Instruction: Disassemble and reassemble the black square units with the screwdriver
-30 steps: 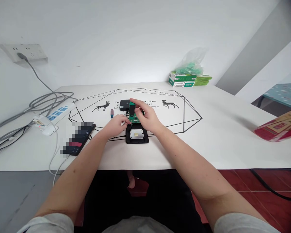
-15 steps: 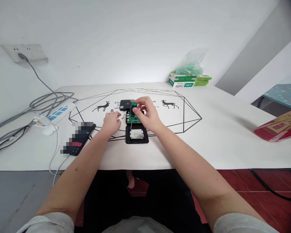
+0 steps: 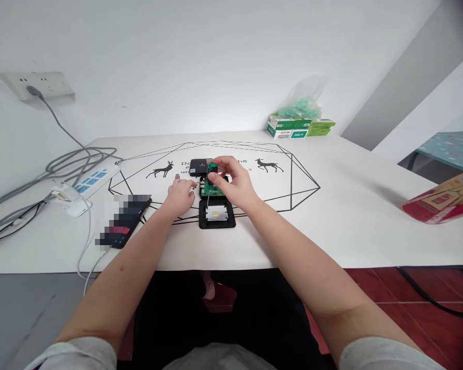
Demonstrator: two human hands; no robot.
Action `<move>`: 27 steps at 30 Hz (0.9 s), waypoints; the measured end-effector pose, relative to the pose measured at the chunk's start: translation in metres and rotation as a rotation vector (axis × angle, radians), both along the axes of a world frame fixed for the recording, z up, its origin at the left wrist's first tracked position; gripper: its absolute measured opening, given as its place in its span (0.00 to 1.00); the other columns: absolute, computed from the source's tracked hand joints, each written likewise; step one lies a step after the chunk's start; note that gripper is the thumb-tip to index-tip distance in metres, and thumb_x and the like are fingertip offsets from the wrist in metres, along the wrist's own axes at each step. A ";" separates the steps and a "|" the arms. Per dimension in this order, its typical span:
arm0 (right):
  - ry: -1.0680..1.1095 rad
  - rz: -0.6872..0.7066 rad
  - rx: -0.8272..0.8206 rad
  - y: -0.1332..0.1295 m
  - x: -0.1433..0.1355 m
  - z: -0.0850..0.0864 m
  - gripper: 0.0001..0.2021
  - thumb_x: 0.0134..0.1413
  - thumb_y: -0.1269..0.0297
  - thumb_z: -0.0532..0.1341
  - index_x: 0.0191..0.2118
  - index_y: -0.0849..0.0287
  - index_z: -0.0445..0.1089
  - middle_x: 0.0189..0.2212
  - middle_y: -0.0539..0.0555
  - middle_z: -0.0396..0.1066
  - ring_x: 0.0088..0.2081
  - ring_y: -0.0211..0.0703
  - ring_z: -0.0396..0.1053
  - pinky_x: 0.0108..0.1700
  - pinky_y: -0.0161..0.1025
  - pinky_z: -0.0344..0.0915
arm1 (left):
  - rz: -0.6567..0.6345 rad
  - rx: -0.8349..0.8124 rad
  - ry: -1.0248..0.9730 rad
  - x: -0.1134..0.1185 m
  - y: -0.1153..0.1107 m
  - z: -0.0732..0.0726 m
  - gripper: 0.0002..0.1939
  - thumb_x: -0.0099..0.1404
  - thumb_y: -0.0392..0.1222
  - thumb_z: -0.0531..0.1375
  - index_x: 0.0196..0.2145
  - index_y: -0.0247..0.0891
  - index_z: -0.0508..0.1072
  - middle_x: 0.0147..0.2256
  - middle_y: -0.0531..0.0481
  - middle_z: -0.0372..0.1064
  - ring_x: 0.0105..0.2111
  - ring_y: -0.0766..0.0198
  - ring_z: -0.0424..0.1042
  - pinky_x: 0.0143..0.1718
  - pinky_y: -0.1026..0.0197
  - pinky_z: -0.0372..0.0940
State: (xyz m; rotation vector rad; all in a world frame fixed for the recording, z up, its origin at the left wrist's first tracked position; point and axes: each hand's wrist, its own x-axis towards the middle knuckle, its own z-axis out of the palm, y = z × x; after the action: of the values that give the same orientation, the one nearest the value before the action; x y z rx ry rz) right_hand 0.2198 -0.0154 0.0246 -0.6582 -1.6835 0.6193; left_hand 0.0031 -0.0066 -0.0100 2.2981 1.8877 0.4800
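Observation:
My right hand (image 3: pixel 237 182) is closed around a screwdriver (image 3: pixel 212 172) with a green and black handle. The thin shaft points down past the green circuit board (image 3: pixel 217 191), its tip near the board's lower left edge; contact cannot be made out. The board sits in a small black case. In front of the case lies a black cover (image 3: pixel 202 222) with a silver plate (image 3: pixel 223 211) inside it. My left hand (image 3: pixel 181 195) rests on the mat left of the case, fingers apart and slightly bent, near small bits too tiny to name. Behind the board is a flat black lid (image 3: pixel 196 165).
A phone (image 3: pixel 129 226) with a cable lies left of my left forearm. Farther left are a power strip (image 3: pixel 94 180) and coiled grey cables (image 3: pixel 69 159). Green and white boxes (image 3: pixel 289 126) stand against the wall. A red and tan package (image 3: pixel 440 200) is at the far right.
My left hand has shifted slightly right, its fingers now nearer the case and the small bits. My right hand keeps holding the screwdriver at the board, almost unmoved.

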 end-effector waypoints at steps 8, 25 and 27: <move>-0.068 -0.039 0.119 0.001 0.001 -0.001 0.21 0.69 0.41 0.64 0.57 0.48 0.78 0.43 0.55 0.73 0.42 0.48 0.71 0.51 0.52 0.75 | 0.026 -0.013 0.046 -0.001 -0.001 0.001 0.21 0.70 0.33 0.58 0.57 0.47 0.77 0.63 0.41 0.75 0.69 0.36 0.62 0.65 0.34 0.63; 0.141 0.090 -0.165 -0.001 -0.004 0.000 0.19 0.59 0.50 0.72 0.44 0.49 0.63 0.60 0.55 0.76 0.33 0.37 0.69 0.39 0.44 0.72 | 0.048 -0.031 0.083 0.001 -0.003 0.004 0.23 0.70 0.31 0.56 0.58 0.46 0.76 0.64 0.39 0.73 0.67 0.35 0.64 0.63 0.35 0.63; 0.134 0.061 -0.141 -0.001 -0.004 0.000 0.21 0.58 0.47 0.74 0.44 0.49 0.65 0.56 0.54 0.79 0.32 0.38 0.69 0.40 0.45 0.72 | 0.043 -0.031 0.085 0.001 -0.004 0.005 0.23 0.71 0.31 0.56 0.59 0.46 0.76 0.64 0.39 0.73 0.67 0.36 0.64 0.63 0.35 0.63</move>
State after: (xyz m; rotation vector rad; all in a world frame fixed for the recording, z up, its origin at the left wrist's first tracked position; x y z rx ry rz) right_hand 0.2163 -0.0169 0.0243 -0.6524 -1.5499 0.8139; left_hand 0.0043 -0.0105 -0.0055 2.2968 1.9725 0.3602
